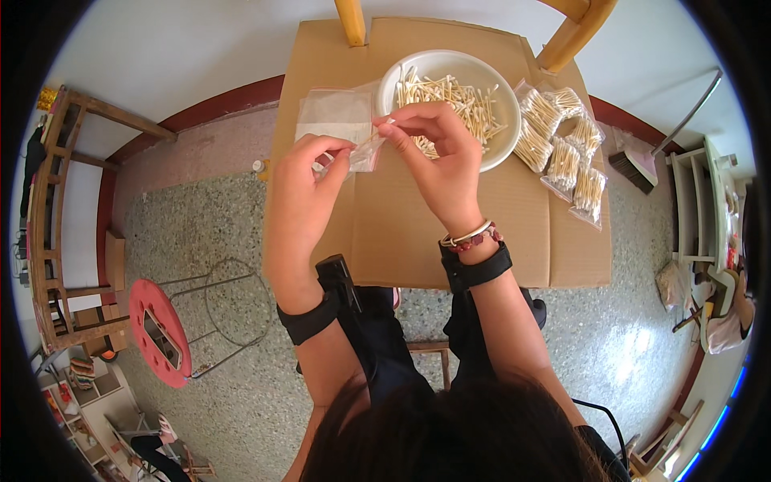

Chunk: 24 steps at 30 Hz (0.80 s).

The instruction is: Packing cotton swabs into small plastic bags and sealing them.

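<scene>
Between my hands, above the cardboard, stretches a small clear plastic bag (pixel 365 150). The fingers of my left hand (pixel 305 181) are closed on its near left end. At its far right end, my right hand (pixel 444 161) pinches with thumb and forefinger; whether a cotton swab is also in that pinch is too small to tell. Beneath lies a stack of flat clear bags (pixel 333 112). Just behind my right hand stands a white bowl (pixel 511 136), heaped with loose cotton swabs (pixel 454 92) and partly hidden by that hand.
Right of the bowl lie several clear bags filled with cotton swabs (pixel 562 161). Everything rests on a cardboard sheet (pixel 474 241). Yellow wooden posts (pixel 351 22) rise at its far edge. A red stool (pixel 161 333) stands left with a phone on it; a broom (pixel 634 169) leans right.
</scene>
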Each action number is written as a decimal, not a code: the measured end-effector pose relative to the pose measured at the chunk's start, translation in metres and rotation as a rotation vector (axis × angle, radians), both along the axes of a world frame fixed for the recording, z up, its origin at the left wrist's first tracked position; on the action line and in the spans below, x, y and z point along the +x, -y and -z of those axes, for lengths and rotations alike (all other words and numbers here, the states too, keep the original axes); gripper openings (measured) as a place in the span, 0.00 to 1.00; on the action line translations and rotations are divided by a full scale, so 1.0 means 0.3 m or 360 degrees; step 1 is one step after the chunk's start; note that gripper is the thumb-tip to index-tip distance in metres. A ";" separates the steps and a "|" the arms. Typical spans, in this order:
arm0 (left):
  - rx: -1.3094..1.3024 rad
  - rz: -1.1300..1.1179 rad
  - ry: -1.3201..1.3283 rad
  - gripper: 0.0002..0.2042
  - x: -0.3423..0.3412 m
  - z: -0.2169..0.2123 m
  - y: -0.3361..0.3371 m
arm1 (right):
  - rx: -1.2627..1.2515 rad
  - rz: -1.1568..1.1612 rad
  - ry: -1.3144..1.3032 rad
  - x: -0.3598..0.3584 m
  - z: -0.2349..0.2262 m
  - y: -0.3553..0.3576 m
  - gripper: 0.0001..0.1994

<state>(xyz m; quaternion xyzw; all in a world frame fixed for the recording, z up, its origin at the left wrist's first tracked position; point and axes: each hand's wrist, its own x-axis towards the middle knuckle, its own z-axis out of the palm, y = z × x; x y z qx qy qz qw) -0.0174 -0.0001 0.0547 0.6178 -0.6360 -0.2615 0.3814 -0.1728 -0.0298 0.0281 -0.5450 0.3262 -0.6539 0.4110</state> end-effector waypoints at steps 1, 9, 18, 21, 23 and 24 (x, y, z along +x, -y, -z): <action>-0.0010 0.0006 -0.0009 0.07 -0.004 -0.002 0.001 | -0.0026 0.0003 -0.0105 -0.002 0.002 0.001 0.05; -0.0052 0.0050 -0.0095 0.07 -0.007 0.004 0.007 | -0.0169 -0.0042 -0.0615 -0.014 0.018 0.008 0.08; 0.0029 0.0121 -0.0345 0.06 -0.013 0.033 0.017 | -0.0380 0.0049 -0.0751 -0.035 0.022 0.024 0.07; 0.0059 0.0124 -0.0429 0.07 -0.011 0.039 0.021 | -0.0382 0.0051 -0.0753 -0.037 0.027 0.028 0.06; 0.0038 0.0149 -0.0478 0.07 -0.012 0.039 0.021 | -0.0399 0.0027 -0.0757 -0.040 0.030 0.033 0.06; 0.0038 0.0147 -0.0478 0.07 -0.012 0.038 0.021 | -0.0399 0.0025 -0.0757 -0.042 0.031 0.035 0.06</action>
